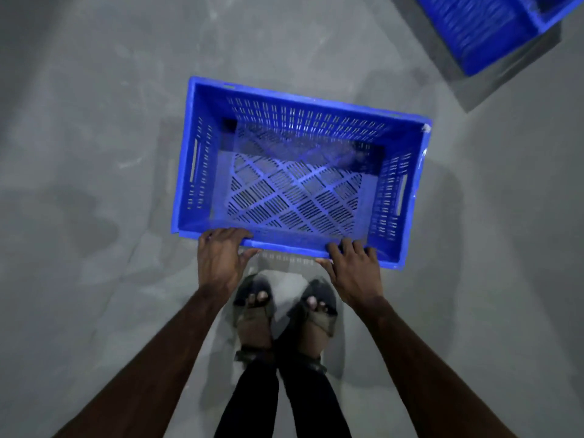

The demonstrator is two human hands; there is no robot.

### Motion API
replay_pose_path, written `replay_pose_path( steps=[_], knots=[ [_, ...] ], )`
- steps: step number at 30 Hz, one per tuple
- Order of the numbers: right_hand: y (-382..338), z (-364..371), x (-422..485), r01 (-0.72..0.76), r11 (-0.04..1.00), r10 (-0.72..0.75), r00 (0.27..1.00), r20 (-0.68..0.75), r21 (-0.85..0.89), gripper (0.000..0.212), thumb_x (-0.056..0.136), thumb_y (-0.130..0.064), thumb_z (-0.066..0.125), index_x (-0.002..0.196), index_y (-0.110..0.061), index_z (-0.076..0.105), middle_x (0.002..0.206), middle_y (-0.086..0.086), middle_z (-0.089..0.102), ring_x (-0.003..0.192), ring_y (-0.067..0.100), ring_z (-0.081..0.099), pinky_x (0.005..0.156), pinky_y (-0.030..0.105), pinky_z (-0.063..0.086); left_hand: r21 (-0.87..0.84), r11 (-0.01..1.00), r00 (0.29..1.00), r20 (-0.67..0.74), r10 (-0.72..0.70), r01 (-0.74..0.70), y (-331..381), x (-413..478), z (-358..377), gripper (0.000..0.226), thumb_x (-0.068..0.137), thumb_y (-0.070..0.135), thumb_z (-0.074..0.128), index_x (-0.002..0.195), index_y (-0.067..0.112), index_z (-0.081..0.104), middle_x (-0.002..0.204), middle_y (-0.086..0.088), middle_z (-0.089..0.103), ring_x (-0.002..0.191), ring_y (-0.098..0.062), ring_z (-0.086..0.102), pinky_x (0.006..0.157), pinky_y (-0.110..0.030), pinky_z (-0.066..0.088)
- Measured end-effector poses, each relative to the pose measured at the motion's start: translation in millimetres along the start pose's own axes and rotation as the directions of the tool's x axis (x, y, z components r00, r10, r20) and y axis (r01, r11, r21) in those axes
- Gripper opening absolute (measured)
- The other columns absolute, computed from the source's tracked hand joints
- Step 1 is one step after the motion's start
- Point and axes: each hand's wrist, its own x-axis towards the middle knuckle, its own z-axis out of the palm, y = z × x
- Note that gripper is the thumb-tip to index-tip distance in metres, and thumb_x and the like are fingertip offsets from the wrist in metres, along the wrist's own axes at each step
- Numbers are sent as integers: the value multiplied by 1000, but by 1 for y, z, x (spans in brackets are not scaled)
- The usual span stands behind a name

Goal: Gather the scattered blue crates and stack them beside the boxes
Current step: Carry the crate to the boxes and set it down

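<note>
An empty blue slotted crate [407, 184] fills the middle of the view, open side up, above the grey floor. My left hand [219, 260] grips its near long rim at the left end, fingers curled over the edge. My right hand [354, 268] grips the same rim toward the right end. A second blue crate [480, 30] lies on the floor at the top right, partly cut off by the frame. No boxes are in view.
Bare grey concrete floor [94, 153] with stains spreads all around. My own feet in sandals [284, 314] stand directly below the held crate's near edge.
</note>
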Motion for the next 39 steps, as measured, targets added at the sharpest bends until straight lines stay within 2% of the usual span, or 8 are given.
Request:
replay_pose_path(
  steps=[12,16,21,24,27,32,36,39],
  knots=[
    [15,-39,11,-177,901,195,981,-5,396,67,96,-64,50,144,-18,45,143,4,50,126,27,51,97,47,47,91,991,994,-55,-95,100,-3,31,-44,73,64,91,59,106,34,71,135,2,61,127,-23,56,106,-50,36],
    [54,-70,44,-311,605,577,806,-135,733,60,94,-49,65,139,-13,49,133,8,54,119,27,56,100,42,48,-123,948,928,-200,-315,295,-22,89,-86,71,77,79,59,121,23,65,127,-11,62,116,-37,60,94,-51,48],
    [107,-70,83,-357,133,839,537,87,924,76,87,-76,52,137,-19,51,129,3,61,111,20,62,100,44,50,-545,754,876,-71,-478,367,-55,141,-109,61,88,71,59,135,31,55,111,-3,68,104,-26,67,97,-41,53],
    [123,-58,95,-431,20,748,605,273,902,80,86,-80,50,147,-29,39,131,5,61,111,24,64,96,38,49,-548,754,898,-12,-440,362,-59,155,-101,55,92,68,58,139,41,51,113,-6,71,101,-25,69,96,-43,55],
    [121,-41,101,-461,156,634,725,269,874,79,87,-75,56,151,-41,23,134,5,62,112,28,67,98,47,52,-616,689,884,23,-468,381,-60,161,-84,55,88,78,51,136,53,46,106,-5,73,96,-25,72,93,-47,58],
    [115,-26,104,-372,218,664,734,142,902,69,93,-79,38,153,-56,13,148,3,56,125,31,61,107,58,46,-686,662,916,16,-402,302,-71,167,-64,57,92,82,35,145,64,32,140,14,60,120,-25,65,101,-56,52],
    [122,-17,102,-369,191,660,734,159,910,52,99,-72,30,149,-66,19,127,4,68,101,36,69,88,60,56,-744,607,931,57,-360,280,-71,170,-63,45,104,62,32,150,60,28,104,5,64,70,-20,58,63,-34,52],
    [127,-14,103,-235,50,608,779,157,971,51,106,-59,33,155,-54,23,106,0,68,78,22,63,65,42,55,-779,574,953,96,-288,253,-74,173,-66,39,108,55,29,145,66,21,89,6,63,55,-13,50,54,-27,42]
  ],
)
